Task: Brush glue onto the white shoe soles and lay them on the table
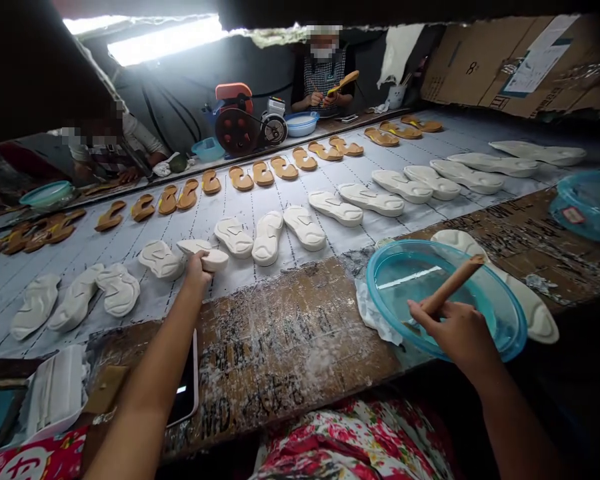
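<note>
My left hand (198,273) is closed on a white shoe sole (216,260), gripping its near side at the edge of the white-covered bench. More white soles (304,228) lie in an uneven row on both sides of it. My right hand (460,333) is wrapped round a wooden-handled brush (453,287) over a blue plastic basin (519,323). The handle slants up to the right; its lower end is mostly hidden by my fingers. Clear liquid shows in the basin. Another white sole (543,319) sticks out behind the basin, partly covered by it.
Tan insoles (285,168) form a farther row along the white sheet (260,200). A phone (187,393) and a white box (57,387) lie near my left forearm. A second blue basin (590,207) stands at right. Two co-workers sit across, one holding a tan insole (347,81).
</note>
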The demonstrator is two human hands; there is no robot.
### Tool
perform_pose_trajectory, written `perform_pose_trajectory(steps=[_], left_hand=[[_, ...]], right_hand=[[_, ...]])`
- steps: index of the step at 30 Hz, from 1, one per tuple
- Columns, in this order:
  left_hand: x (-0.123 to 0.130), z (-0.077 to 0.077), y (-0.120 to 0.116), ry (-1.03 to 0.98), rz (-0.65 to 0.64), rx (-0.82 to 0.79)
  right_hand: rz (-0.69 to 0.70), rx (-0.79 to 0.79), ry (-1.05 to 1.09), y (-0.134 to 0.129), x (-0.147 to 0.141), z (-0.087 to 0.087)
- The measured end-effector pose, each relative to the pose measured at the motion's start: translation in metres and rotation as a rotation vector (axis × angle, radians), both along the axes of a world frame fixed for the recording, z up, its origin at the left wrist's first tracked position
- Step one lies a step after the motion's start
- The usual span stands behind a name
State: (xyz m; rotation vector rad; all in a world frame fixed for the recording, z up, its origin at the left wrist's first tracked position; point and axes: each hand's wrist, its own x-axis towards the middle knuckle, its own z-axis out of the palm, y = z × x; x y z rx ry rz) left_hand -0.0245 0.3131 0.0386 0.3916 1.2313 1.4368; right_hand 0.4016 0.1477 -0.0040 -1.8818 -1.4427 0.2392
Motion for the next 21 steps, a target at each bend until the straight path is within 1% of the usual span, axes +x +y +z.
perform_pose_trajectory(steps=[2,3,5,8,11,14,17,19,21], left_hand=[[0.008,0.001,-0.024,0.014,0.034,-0.022],[0.016,0.001,-0.039,0.009,0.020,-0.023],[0.038,0.001,-0.071,-0.029,-0.073,-0.011],[0.082,0.000,-0.114,-0.113,-0.268,-0.039],[0.122,0.005,-0.138,-0.161,-0.430,-0.087],[0.145,0.018,-0.152,-0.179,-0.614,-0.051],[0.150,0.034,-0.164,-0.195,-0.784,-0.039],[0.148,0.043,-0.172,-0.204,-0.833,-0.074],[0.145,0.051,-0.178,-0.207,-0.863,-0.088]], right_hand=[[-0.042,0.010,0.012,-0.005,-0.002,0.006],[-0.066,0.018,0.025,-0.009,-0.004,0.011],[-0.083,0.028,0.064,-0.015,-0.007,0.024],[-0.027,0.075,0.141,-0.018,-0.016,0.042],[0.136,0.203,0.233,-0.015,-0.032,0.053],[0.370,0.384,0.313,-0.011,-0.055,0.063],[0.582,0.567,0.320,-0.007,-0.074,0.076],[0.694,0.666,0.285,-0.004,-0.082,0.084],[0.735,0.726,0.244,0.000,-0.083,0.091]])
